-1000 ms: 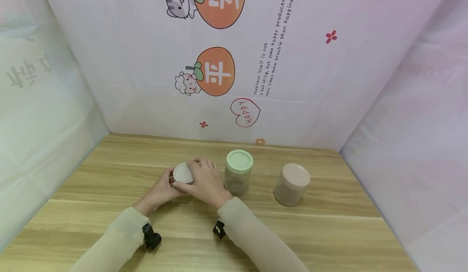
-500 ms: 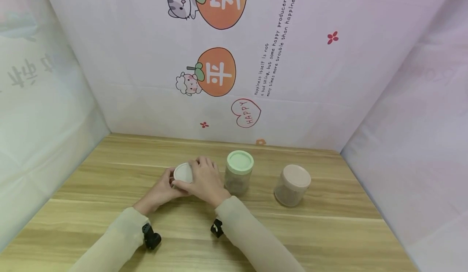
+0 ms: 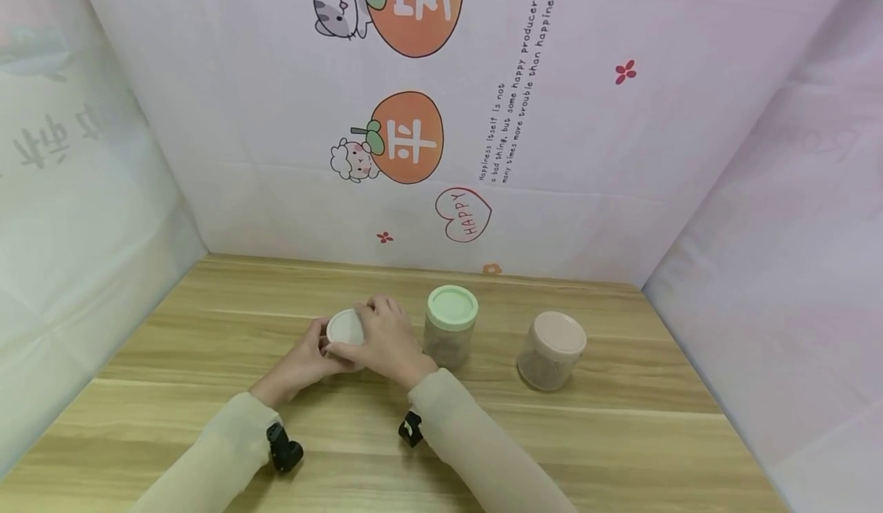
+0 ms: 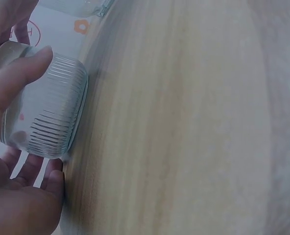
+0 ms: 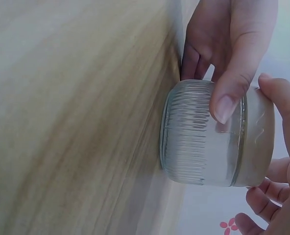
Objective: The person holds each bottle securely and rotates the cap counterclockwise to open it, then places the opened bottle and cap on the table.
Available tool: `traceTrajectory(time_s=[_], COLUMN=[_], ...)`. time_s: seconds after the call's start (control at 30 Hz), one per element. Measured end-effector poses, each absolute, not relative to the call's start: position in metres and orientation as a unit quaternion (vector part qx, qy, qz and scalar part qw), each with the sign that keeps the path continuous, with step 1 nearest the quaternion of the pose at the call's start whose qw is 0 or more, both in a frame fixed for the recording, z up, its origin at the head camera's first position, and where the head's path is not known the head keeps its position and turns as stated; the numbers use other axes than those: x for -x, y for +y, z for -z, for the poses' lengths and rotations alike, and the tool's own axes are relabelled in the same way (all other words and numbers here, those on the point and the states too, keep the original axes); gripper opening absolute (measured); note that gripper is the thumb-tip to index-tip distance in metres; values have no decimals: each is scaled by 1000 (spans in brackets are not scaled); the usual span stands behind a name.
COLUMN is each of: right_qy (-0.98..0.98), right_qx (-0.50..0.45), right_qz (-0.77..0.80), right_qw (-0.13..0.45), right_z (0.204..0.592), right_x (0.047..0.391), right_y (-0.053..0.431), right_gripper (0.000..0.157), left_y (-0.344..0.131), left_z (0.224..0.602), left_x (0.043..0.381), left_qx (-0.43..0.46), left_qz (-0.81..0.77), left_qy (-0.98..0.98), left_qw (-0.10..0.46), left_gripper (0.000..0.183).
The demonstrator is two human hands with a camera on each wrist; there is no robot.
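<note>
A short clear glass jar point(image 5: 194, 132) with ribbed sides stands upright on the table. My left hand point(image 3: 302, 363) grips its glass body, the thumb point(image 4: 30, 71) lying across the front. From the right, my right hand point(image 3: 392, 344) holds the pale off-white lid point(image 3: 345, 327) by its rim, thumb in front and fingers behind. The lid sits on the jar's mouth; whether it is loose or tight cannot be seen. Just right of my right hand stands a taller jar with a green lid point(image 3: 451, 307). Farther right is a jar with a beige-pink lid point(image 3: 559, 334).
The wood-grain table point(image 3: 552, 452) runs back to a white printed cloth point(image 3: 552, 221), and plain-looking cloth walls rise on both sides. Small black wrist cameras point(image 3: 284, 448) are strapped at both sleeves.
Both hands stay on the same jar and lid. The right forearm and sleeve have shifted very slightly left compared with one second ago.
</note>
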State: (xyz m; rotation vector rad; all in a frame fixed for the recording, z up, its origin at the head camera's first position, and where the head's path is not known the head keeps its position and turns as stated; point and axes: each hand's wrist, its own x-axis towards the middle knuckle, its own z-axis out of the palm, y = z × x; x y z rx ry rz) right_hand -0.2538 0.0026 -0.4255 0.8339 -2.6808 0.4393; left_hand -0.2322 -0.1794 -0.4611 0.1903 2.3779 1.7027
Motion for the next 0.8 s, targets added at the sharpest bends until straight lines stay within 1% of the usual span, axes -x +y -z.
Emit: traceTrajectory(time_s=[0.17, 0.3, 0.53, 0.8], right_qy=[-931, -930, -921, -914], right_qx=[-300, -306, -330, -346], right_qz=[-152, -157, -191, -212], right_qw=[144, 128, 76, 25], right_z=[423, 421, 420, 417], right_x=[254, 256, 263, 269], right_y=[4, 5, 8, 12], right_gripper=[74, 73, 70, 75], left_y=[-179, -180, -183, -186], left_z=[462, 463, 464, 465], left_x=[234, 235, 235, 237], left_qx=[-64, -70, -85, -88], left_qz=[-579, -584, -587, -582], left_qy=[805, 801, 796, 799], left_qw=[112, 114, 119, 123], left_gripper=[97, 99, 95, 95])
